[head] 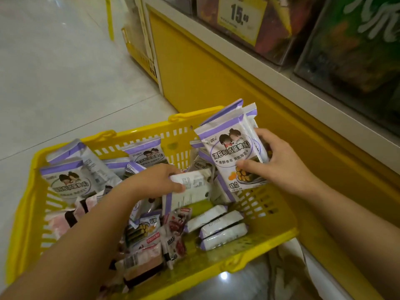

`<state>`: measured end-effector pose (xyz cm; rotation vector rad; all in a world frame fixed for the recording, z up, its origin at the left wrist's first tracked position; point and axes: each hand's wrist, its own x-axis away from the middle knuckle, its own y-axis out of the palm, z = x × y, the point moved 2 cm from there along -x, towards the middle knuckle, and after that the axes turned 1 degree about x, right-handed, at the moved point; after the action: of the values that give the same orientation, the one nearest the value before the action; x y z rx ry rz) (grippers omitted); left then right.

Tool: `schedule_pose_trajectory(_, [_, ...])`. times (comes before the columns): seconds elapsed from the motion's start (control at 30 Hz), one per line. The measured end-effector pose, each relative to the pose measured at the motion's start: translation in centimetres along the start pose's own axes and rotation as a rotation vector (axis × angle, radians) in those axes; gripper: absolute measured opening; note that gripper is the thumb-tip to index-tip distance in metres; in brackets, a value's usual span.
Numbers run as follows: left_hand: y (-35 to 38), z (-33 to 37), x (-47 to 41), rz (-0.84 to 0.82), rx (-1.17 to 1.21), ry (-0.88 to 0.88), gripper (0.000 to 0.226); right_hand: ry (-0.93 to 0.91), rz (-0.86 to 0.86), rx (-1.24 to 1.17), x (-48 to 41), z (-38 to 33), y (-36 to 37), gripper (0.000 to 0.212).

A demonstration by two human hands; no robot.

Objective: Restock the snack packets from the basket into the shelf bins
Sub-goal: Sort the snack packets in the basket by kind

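Because the basket (227,267) stands on the floor (54,72) hard against the yellow shelf base (216,83), both arms enter it from 6 o'clock and work downward. At 9 to 10 o'clock inside the basket, the loose packets (65,180) lie purple-and-white face up, leaning on the basket wall, with no hand on them. At the basket centre, the left grip (155,178) pinches one white packet (190,187) by its near edge, thumb on top and fingers curled beneath. This packet lies printed back up, so it likely needs turning before it matches the others. At 6 o'clock, the mixed small packets (171,232) lie jumbled below the left wrist. At 2 o'clock, over the basket's right rim, the right grip (279,161) is closed round the stack of packets (231,152), thumb across the lower front and fingers wrapped behind. The stack is held upright, faces aligned and clear of the pile. This probably lets several identical packets go to one bin as a single batch. At 1 to 2 o'clock of the view, the shelf bins (346,50) sit above the base beside a price tag (240,16), well apart from both hands. Judged from this, collection is under way and no packet has yet reached a bin.
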<state>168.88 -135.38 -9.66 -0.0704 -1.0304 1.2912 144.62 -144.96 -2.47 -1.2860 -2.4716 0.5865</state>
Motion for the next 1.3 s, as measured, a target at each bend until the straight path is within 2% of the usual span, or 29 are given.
schedule_pose_trajectory(0.1, [2.7, 0.7, -1.0, 0.178, -0.192, -0.027, 0.030, 0.001, -0.012, 0.002, -0.1, 0.0, 0.0, 0.061])
schedule_pose_trajectory(0.2, [7.6, 1.0, -2.6, 0.174, -0.269, -0.076, 0.034, 0.001, -0.010, 0.002, -0.1, 0.1, 0.0, 0.061])
schedule_pose_trajectory(0.3, [10.4, 0.3, -3.6, 0.080, -0.211, -0.090, 0.049, 0.005, -0.010, -0.004, -0.3, 0.2, 0.0, 0.062])
schedule_pose_trajectory(0.37, [10.8, -0.3, -3.9, -0.062, -0.179, -0.057, 0.061, 0.002, -0.010, -0.010, -0.4, 0.2, -0.1, 0.062])
schedule_pose_trajectory(0.47, [9.8, -0.3, -4.0, -0.258, -0.271, -0.045, 0.056, -0.006, 0.032, -0.009, -0.5, 0.3, -0.2, 0.064])
schedule_pose_trajectory(0.53, [8.7, 0.6, -4.4, -0.157, -0.397, 0.020, 0.048, -0.019, 0.104, -0.012, -0.6, 0.3, -0.3, 0.064])
schedule_pose_trajectory(0.6, [7.9, 1.8, -4.8, 0.086, -0.428, 0.127, 0.045, -0.048, 0.170, -0.043, -0.8, 0.2, -0.4, 0.060])
schedule_pose_trajectory(0.67, [8.3, 2.9, -5.0, 0.222, -0.416, 0.278, 0.056, -0.064, 0.198, -0.068, -0.9, 0.1, -0.4, 0.059])
schedule_pose_trajectory(0.77, [9.6, 4.2, -5.8, 0.284, -0.623, 0.444, 0.066, -0.059, 0.187, -0.059, -1.1, 0.3, 0.0, 0.063])
schedule_pose_trajectory(0.87, [10.2, 4.5, -6.9, 0.300, -0.901, 0.553, 0.050, -0.043, 0.172, -0.058, -1.1, 0.6, 0.2, 0.065])
schedule_pose_trajectory(1.0, [9.7, 5.6, -7.0, 0.319, -1.041, 0.759, 0.025, -0.036, 0.163, -0.112, -1.2, 0.9, 0.0, 0.062])
schedule_pose_trajectory(1.07, [8.9, 5.9, -6.6, 0.371, -1.036, 0.772, 0.026, -0.030, 0.160, -0.121, -1.3, 1.0, 0.0, 0.062])
schedule_pose_trajectory(1.23, [7.7, 2.5, -5.1, 0.467, -0.647, 0.643, 0.047, -0.042, 0.169, -0.135, -1.3, 1.2, 0.1, 0.062])
schedule_pose_trajectory(1.3, [8.7, 1.1, -4.1, 0.404, -0.668, 0.567, 0.053, -0.039, 0.174, -0.146, -1.3, 1.1, 0.2, 0.063])
